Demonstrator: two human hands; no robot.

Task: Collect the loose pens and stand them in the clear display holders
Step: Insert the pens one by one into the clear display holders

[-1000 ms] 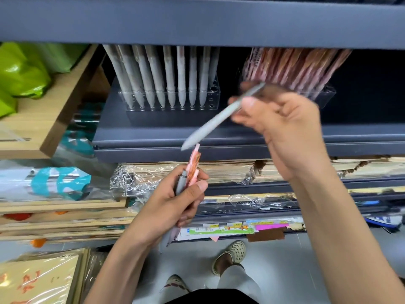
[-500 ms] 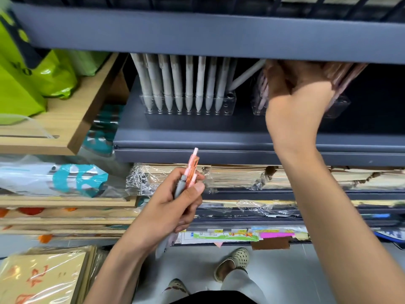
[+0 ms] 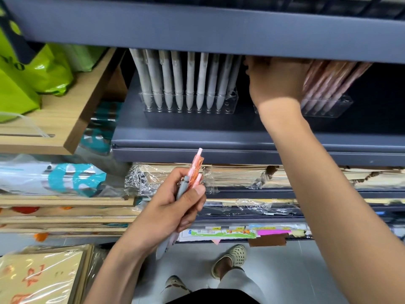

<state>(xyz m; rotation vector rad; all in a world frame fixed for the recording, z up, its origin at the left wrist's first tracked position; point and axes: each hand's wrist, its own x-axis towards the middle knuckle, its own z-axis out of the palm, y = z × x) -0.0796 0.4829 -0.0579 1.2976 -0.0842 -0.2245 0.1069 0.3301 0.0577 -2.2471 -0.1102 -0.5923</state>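
My left hand [image 3: 173, 207] grips a small bunch of loose pens [image 3: 192, 172], one grey and the others pink-orange, their tops pointing up in front of the lower shelves. My right hand [image 3: 274, 82] reaches into the dark shelf between two clear holders; the upper shelf edge hides its fingers. The left clear holder [image 3: 232, 104] stands full of grey pens [image 3: 190, 80]. The right clear holder [image 3: 328, 109] carries slanting pink-brown pens [image 3: 328, 80]. I see no separate pen in my right hand.
A grey shelf lip [image 3: 197, 29] hangs low over the holders. Green bags [image 3: 32, 69] sit on a wooden shelf [image 3: 65, 119] at the left. Plastic-wrapped paper stacks [image 3: 241, 174] fill the shelves below. My feet in sandals [image 3: 230, 257] stand on the grey floor.
My right hand has carried the grey pen up from in front of the shelf into the gap beside the grey pens' holder; the pen no longer shows apart. The left hand has barely moved.
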